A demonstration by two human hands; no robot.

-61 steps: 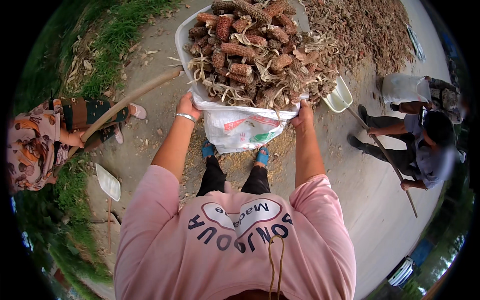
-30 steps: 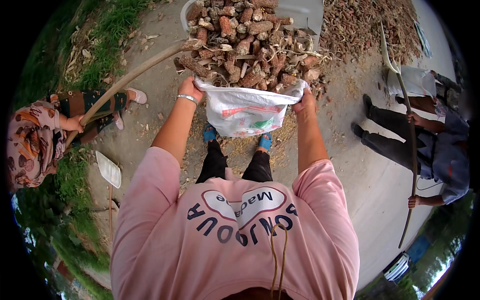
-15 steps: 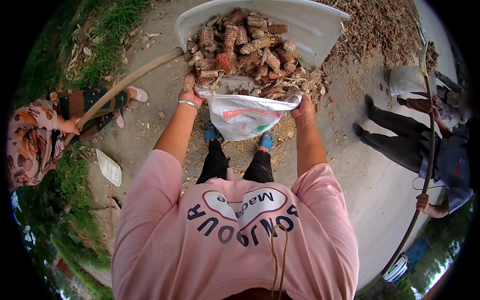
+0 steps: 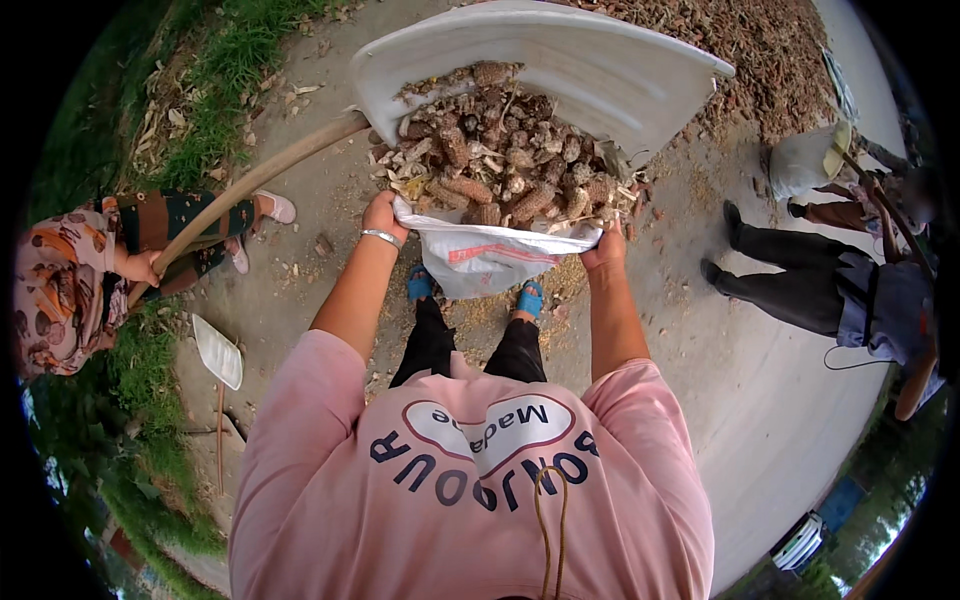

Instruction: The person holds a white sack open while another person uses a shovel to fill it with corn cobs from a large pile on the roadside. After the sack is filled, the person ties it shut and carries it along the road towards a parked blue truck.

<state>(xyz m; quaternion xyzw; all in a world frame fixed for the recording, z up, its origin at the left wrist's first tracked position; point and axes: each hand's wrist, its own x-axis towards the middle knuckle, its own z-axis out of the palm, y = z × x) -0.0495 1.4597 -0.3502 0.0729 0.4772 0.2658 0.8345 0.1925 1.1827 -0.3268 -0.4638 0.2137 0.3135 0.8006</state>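
Note:
My left hand [image 4: 383, 218] and my right hand [image 4: 605, 248] are closed on opposite sides of the rim of a white woven sack [image 4: 490, 268], holding its mouth wide. The sack hangs between them above my feet. Over its far edge tips a large white plastic scoop shovel [image 4: 640, 95]. Bare corn cobs [image 4: 530, 200] and dry husk bits lie heaped from the scoop to the sack's mouth. How full the sack is cannot be seen.
A person [image 4: 70, 280] at left grips the scoop's wooden handle [image 4: 240, 190]. Another person [image 4: 870, 300] stands at right, near a pale sack [image 4: 800, 163]. A cob pile [image 4: 740, 60] lies far right. Another white shovel [image 4: 218, 350] rests on the ground at left.
Cobs have slid from the scoop toward the sack, baring more of the scoop's inside. The sack's rim has shifted slightly nearer me. The person at right has swung their long-handled tool away.

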